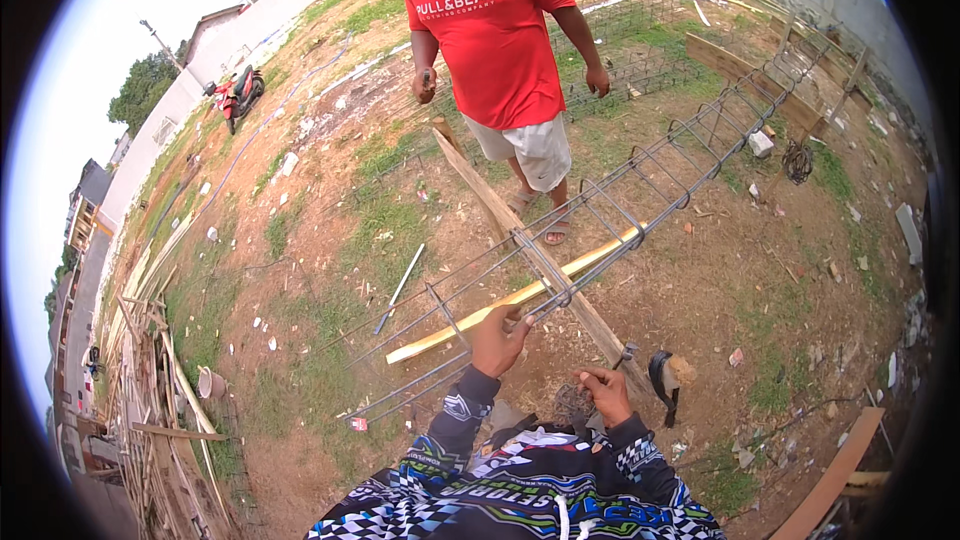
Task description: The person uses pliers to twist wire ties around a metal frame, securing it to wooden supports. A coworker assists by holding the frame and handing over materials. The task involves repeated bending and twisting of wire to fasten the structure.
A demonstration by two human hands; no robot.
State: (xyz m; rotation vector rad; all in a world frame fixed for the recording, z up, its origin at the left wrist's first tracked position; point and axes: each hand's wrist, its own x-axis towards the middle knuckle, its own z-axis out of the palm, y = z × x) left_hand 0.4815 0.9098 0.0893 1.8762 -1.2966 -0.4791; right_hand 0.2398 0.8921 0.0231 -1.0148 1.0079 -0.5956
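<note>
Rebar cage (pixel 611 204) may be tipped off timber (pixel 595 322) if shoved by L hand (pixel 500 342); its fingers & R hand's (pixel 605 395) curled, grips unclear.

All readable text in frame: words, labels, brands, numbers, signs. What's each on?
Red T-shirt: two lines of white lettering across the chest, upper one larger; wording withheld.
Dark patterned top, worn by the camera wearer: lettering on front and sleeves, partly lost in folds; wording withheld.
White shorts: small dark mark, too small to read.
Red-and-white scrap on the ground: too small to read.
</note>
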